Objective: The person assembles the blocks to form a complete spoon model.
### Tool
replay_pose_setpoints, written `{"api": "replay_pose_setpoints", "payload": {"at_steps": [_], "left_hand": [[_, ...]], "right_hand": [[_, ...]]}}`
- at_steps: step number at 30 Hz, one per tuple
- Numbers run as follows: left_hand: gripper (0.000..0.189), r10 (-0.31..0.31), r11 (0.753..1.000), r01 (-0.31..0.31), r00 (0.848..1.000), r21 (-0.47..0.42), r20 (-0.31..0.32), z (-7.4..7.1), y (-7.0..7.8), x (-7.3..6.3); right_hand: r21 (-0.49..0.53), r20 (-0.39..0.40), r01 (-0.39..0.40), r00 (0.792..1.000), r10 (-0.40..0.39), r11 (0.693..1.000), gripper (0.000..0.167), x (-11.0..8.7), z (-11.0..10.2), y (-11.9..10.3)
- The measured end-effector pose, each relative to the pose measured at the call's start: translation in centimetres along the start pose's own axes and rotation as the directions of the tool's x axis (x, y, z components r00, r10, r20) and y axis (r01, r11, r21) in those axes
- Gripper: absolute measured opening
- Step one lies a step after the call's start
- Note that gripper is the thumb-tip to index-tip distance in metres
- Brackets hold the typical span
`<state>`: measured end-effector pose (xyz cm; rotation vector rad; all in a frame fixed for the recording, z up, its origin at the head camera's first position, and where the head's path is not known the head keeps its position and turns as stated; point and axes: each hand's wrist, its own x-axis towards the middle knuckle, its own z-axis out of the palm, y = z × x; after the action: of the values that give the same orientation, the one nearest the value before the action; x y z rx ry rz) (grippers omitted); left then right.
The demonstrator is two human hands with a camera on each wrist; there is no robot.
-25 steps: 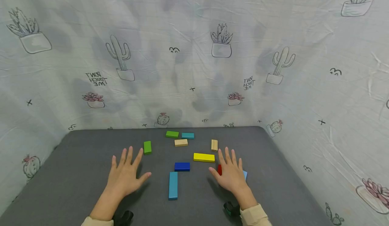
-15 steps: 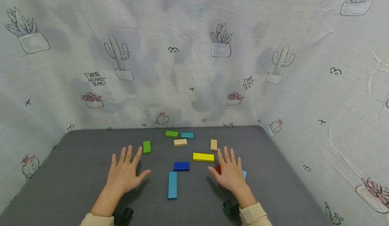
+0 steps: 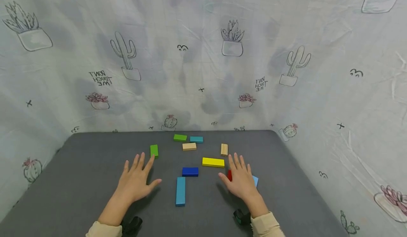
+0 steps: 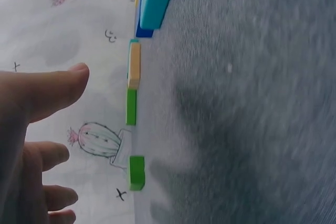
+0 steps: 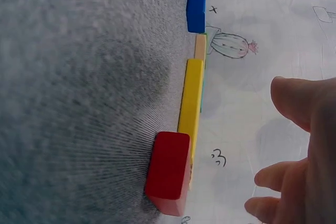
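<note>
My left hand [image 3: 135, 182] hovers over the table's left side, fingers spread and holding nothing. Its index fingertip overlaps the near end of an upright-lying green block [image 3: 154, 150] in the head view. My right hand [image 3: 241, 181], likewise spread and empty, is above a red block [image 5: 168, 166] and a light blue block [image 3: 255, 181], covering much of both in the head view. Between the hands lie a long blue block [image 3: 180, 191], a dark blue block [image 3: 190, 172] and a yellow block [image 3: 213, 162]. A plain wooden block [image 3: 224, 149] lies just beyond the right fingertips.
Farther back lie another green block [image 3: 180, 138], a teal block [image 3: 196, 139] and a second wooden block [image 3: 189, 146]. The grey table [image 3: 79, 166] ends at a pale cloth [image 3: 203, 70] printed with cacti, which hangs behind and along both sides.
My left hand has shifted slightly right, toward the near green block. The right hand stays about where it was. The head view has tilted a little; the blocks have not moved on the table.
</note>
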<state>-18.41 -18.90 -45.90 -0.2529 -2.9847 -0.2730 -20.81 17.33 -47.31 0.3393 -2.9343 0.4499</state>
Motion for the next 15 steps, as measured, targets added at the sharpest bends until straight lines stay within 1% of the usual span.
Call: {"api": "replay_pose_setpoints", "payload": {"at_steps": [5, 9, 12, 15], "left_hand": [[0.086, 0.021, 1.0, -0.021, 1.0, -0.02, 0.007, 0.2, 0.8, -0.1], [0.084, 0.056, 0.997, -0.056, 0.998, -0.044, 0.007, 0.6, 1.4, -0.4], [0.082, 0.087, 0.993, -0.085, 0.996, -0.079, 0.018, 0.8, 1.8, -0.5], [0.079, 0.109, 0.987, -0.101, 0.993, -0.128, 0.055, 1.0, 2.3, -0.5]], "right_hand": [[0.028, -0.023, 0.034, 0.999, -0.034, 0.999, 0.08, 0.1, 0.2, 0.1], [0.056, -0.062, 0.069, 0.996, -0.065, 0.996, 0.076, 0.1, 0.5, -0.1], [0.074, -0.124, 0.13, 0.985, -0.12, 0.989, 0.071, -0.1, 0.6, -0.4], [0.082, -0.186, 0.188, 0.968, -0.171, 0.979, 0.065, -0.2, 0.7, -0.8]]}}
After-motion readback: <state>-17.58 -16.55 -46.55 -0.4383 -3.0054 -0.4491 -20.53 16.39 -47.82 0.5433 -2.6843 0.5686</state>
